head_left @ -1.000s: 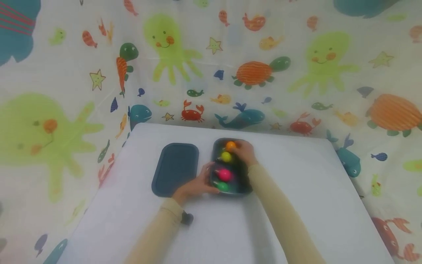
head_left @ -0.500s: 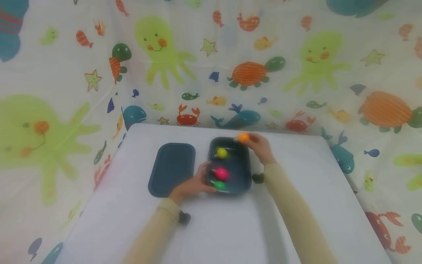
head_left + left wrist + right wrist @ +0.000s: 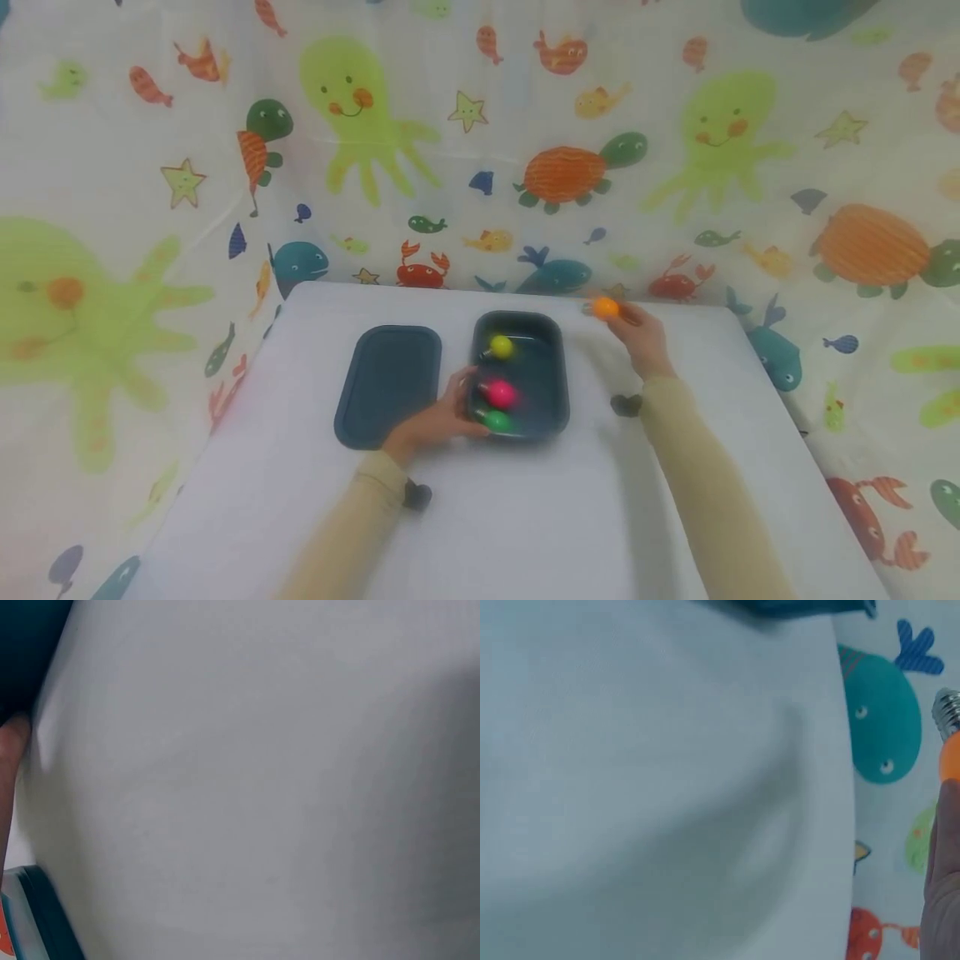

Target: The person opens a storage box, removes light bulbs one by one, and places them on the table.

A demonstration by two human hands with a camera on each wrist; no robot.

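Note:
My right hand (image 3: 643, 335) pinches an orange light bulb (image 3: 606, 308) by its round end, beyond the right side of a dark blue tray (image 3: 564, 375). In the right wrist view the metal screw base (image 3: 948, 712) of this bulb points away from the fingers (image 3: 945, 847). My left hand (image 3: 442, 415) grips the tray's left wall, thumb at the near corner. Inside the tray lie a yellow bulb (image 3: 501, 347), a pink bulb (image 3: 501, 394) and a green bulb (image 3: 497, 421). Only one left fingertip (image 3: 13, 735) shows in the left wrist view, against the tray wall.
A flat dark blue lid (image 3: 392, 387) lies on the white table (image 3: 525, 525) left of the tray. Behind the table and along its sides hangs a curtain (image 3: 450, 167) printed with sea animals. Dark wrist-camera mounts (image 3: 626, 406) sit at both sleeves.
My right hand has lifted the orange bulb out of the tray and carried it to the right, past the tray's far right corner. My left hand stays on the tray.

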